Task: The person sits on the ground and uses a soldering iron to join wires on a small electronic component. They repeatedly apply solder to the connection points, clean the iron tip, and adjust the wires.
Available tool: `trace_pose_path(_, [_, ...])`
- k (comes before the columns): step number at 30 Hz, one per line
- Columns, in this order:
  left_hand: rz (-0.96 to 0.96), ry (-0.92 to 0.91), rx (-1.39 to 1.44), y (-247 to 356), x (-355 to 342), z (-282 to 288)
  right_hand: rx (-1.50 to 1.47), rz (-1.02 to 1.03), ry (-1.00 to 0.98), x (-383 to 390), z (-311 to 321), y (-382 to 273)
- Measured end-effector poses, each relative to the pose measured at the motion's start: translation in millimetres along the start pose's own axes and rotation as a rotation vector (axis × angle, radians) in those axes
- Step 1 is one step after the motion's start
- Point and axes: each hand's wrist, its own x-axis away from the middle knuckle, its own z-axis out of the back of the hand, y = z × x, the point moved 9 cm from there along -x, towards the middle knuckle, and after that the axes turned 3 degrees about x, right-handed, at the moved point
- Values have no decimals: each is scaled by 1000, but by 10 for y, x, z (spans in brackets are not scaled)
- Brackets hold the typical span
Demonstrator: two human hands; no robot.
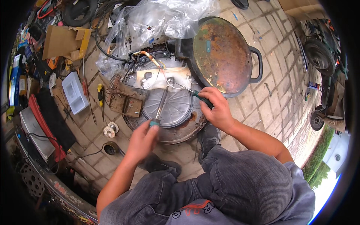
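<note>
My left hand (144,137) grips the teal handle of a soldering iron (162,105), whose tip points up at white wires (168,80) on a pale board (144,77). My right hand (213,104) is closed on a green-handled tool (200,96), its thin shaft reaching toward those wires. Beneath lies an opened round metal appliance (164,127) with a ribbed disc (176,106). An oval lid (223,54) with rusty discoloration and a black handle is beside it. A rusted metal bracket (131,106) with a coil sits to the left.
Crumpled clear plastic (165,17) lies behind. Left are a cardboard box (62,41), white tray (73,93), yellow screwdriver (100,93), solder spool (110,130), small tin (110,149) and red-trimmed case (41,133). A wheeled vehicle (318,56) stands at right on the paving (273,105).
</note>
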Motion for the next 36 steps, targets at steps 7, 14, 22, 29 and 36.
trace_pose_path(7, [30, -21, 66, -16, -45, -58, 58, 62, -37, -27, -68, -4])
trace_pose_path(14, [22, -38, 56, 32, -61, -109, 128, 117, -38, -17, -81, -26])
trace_pose_path(22, [40, -33, 71, -6, -109, -115, 156, 122, -48, -1, -80, -39])
trace_pose_path(29, [40, -36, 59, 5, -93, -112, 166, 132, -65, 11, -112, -58])
trace_pose_path(36, [34, -38, 58, 5, -122, -121, 162, 135, -51, 25, -93, -53])
